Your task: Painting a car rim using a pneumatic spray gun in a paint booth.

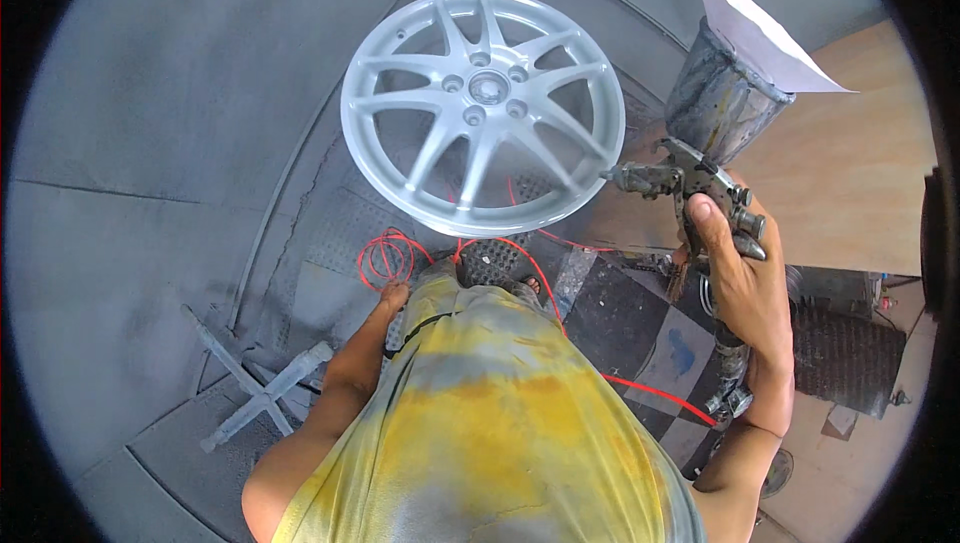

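My right hand (735,263) is closed around the grip of a spray gun (700,183), thumb along its back. Its nozzle points left, close to the lower right rim of a silver-white alloy wheel (440,158). Atop the gun sits a paint-stained cup (725,93), with a white paper sheet (765,33) at its mouth. A faint haze blurs the spokes near the nozzle. The wheel lies face up, with its support hidden. Low beside my left thigh, my left hand (396,296) looks closed at the edge of coiled red hose (388,255); its fingers are mostly hidden.
A paint-coated cross-shaped stand (262,395) is on the floor at the lower left. More red hose (655,390) runs past my body toward my right forearm. Grey booth walls (170,93) rise at left and behind the wheel; a wooden panel (850,173) stands at right.
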### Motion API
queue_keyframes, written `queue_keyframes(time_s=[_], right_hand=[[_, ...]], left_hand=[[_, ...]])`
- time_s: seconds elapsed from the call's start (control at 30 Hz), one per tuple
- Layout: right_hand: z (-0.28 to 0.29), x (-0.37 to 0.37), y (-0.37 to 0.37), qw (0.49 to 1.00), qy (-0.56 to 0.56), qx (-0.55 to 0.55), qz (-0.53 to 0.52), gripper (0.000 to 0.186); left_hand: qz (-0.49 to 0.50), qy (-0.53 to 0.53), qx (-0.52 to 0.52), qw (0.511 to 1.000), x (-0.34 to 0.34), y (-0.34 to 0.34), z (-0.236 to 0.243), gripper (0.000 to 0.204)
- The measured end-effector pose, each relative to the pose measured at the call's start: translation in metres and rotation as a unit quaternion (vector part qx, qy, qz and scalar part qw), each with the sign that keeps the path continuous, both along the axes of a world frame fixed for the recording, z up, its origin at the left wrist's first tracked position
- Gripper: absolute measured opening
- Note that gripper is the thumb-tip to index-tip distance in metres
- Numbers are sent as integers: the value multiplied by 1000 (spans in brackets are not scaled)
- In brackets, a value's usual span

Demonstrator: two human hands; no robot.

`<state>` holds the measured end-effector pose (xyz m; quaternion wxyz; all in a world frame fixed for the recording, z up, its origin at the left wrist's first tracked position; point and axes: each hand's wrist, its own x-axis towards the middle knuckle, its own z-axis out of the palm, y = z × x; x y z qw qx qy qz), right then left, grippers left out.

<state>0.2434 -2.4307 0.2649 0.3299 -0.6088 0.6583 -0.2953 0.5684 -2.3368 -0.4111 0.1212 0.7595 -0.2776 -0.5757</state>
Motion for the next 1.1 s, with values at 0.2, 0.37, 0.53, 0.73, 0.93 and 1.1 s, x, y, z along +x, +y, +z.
queue_keyframes(time_s=[0.2,0.37,0.53,0.73,0.93,1.1], right_hand=[[6,18,-1,996,-86,-20,23,27],[4,5,-9,993,-35,-114,9,28],[-3,-29,-10,993,26,-109,-37,29],[-5,-57,16,999,2,-46,6,27],[1,-78,35,998,-34,-44,21,31],[-4,-91,30,995,24,-91,16,31]], left_hand=[[38,143,-7,989,-13,-2,35,29],[181,248,-28,951,-32,-28,80,38],[377,440,-123,806,-55,-82,125,66],[446,497,-128,733,-108,-110,176,79],[482,521,-106,697,-194,-100,199,72],[535,525,-123,650,-252,-111,211,69]])
